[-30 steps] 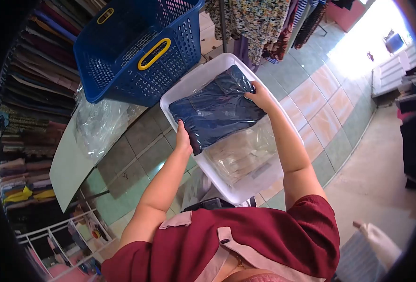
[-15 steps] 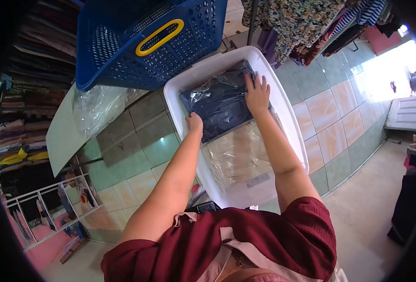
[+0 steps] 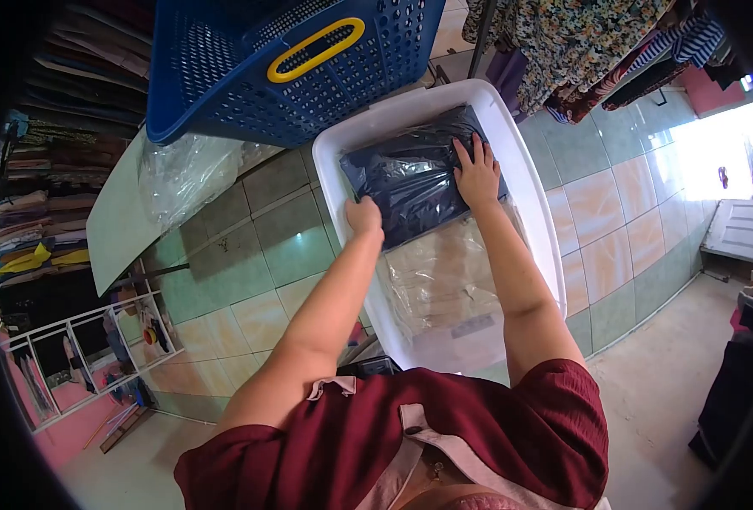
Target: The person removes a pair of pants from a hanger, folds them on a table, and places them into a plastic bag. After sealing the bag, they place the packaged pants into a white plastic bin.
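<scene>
A tub (image 3: 529,183) stands on the floor (image 3: 623,229) at the centre of the frame, just below a basket (image 3: 223,68) that fills the upper left. In the tub's upper half lies a bagged garment (image 3: 406,183); in its lower half lies a second bagged packet (image 3: 440,285), partly under the first. The left hand (image 3: 365,217) rests at the garment's lower left edge, the right hand (image 3: 478,174) flat on its right side. Left of the tub, under the basket, a crumpled plastic sheet (image 3: 185,174) lies on a desk (image 3: 117,234). Stacked cloth (image 3: 32,225) fills shelves at the far left. Hanging clothes (image 3: 580,51) occupy the upper right.
</scene>
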{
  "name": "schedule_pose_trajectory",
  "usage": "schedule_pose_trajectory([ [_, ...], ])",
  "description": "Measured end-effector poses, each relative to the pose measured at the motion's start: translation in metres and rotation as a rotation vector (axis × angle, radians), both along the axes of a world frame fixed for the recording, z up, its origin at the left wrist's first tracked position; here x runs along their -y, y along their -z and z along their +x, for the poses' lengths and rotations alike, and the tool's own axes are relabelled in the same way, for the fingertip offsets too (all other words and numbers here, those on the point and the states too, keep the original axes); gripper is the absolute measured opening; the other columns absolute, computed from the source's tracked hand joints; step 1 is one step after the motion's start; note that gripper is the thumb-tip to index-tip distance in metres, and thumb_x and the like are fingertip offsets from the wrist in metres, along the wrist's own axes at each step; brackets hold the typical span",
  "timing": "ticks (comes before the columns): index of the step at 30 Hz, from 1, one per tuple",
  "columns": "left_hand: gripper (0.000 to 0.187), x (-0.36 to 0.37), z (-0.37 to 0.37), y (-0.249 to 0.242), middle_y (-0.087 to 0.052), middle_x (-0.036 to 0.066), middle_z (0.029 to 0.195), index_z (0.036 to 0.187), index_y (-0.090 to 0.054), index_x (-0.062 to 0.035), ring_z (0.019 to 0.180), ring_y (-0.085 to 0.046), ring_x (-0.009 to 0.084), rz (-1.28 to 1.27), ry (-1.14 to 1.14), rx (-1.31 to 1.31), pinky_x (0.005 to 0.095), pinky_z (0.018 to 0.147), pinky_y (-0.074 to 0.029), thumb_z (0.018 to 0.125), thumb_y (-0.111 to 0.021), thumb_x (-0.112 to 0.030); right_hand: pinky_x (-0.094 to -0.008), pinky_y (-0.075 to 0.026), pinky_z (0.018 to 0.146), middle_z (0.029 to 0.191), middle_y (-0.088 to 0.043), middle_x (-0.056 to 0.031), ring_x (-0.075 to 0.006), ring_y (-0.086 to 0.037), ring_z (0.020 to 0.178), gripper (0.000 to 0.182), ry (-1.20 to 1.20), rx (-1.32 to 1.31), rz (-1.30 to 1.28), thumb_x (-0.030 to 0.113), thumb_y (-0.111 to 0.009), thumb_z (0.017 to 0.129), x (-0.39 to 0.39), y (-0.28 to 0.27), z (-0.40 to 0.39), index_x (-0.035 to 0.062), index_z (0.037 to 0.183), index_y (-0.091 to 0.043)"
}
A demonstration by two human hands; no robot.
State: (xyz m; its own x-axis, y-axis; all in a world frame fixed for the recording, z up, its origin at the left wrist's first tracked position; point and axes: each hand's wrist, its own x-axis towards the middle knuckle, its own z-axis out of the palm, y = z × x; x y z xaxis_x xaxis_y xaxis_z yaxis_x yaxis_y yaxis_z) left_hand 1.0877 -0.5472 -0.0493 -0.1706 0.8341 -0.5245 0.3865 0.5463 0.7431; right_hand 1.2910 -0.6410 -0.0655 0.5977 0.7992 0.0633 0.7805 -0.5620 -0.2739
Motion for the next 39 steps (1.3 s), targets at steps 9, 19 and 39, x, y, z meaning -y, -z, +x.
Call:
schedule_pose_trajectory([
  [9, 0.093, -0.01, 0.039, 0.004, 0.01, 0.03, 0.149, 0.148, 0.003, -0.0102, 0.139, 0.01, 0.0448, 0.238, 0.786, -0.553, 0.058, 0.11, -0.006, 0.087, -0.053, -0.052, -0.0552, -0.024, 0.108, 0.149, -0.028, -0.0039, -0.035, -0.021, 0.138, 0.053, -0.206, 0.056, 0.139, 0.041, -0.058, 0.085, -0.035, -0.015, 0.03, 0.0322, 0.135, -0.043],
  [19, 0.1, -0.034, 0.028, 0.039, 0.016, 0.023, 0.151, 0.149, 0.006, -0.0142, 0.14, 0.011, 0.0396, 0.174, 0.96, -0.578, 0.0538, 0.111, -0.007, 0.083, -0.054, -0.06, -0.0496, -0.022, 0.111, 0.153, -0.02, 0.0005, -0.0316, -0.014, 0.141, 0.057, -0.113, -0.081, -0.001, 0.049, -0.054, 0.086, -0.039, 0.016, 0.033, 0.038, 0.139, -0.035],
  [39, 0.03, 0.027, -0.048, -0.038, -0.065, 0.007, 0.095, 0.1, -0.069, -0.0163, 0.1, -0.059, 0.0266, 0.623, 1.846, -0.845, 0.0527, 0.092, -0.039, 0.074, -0.069, -0.029, -0.0617, -0.017, 0.107, 0.153, -0.013, -0.0175, -0.0453, -0.008, 0.139, 0.074, -0.223, -0.208, -0.136, 0.043, -0.072, 0.071, 0.048, -0.014, -0.014, 0.0296, 0.138, -0.042],
])
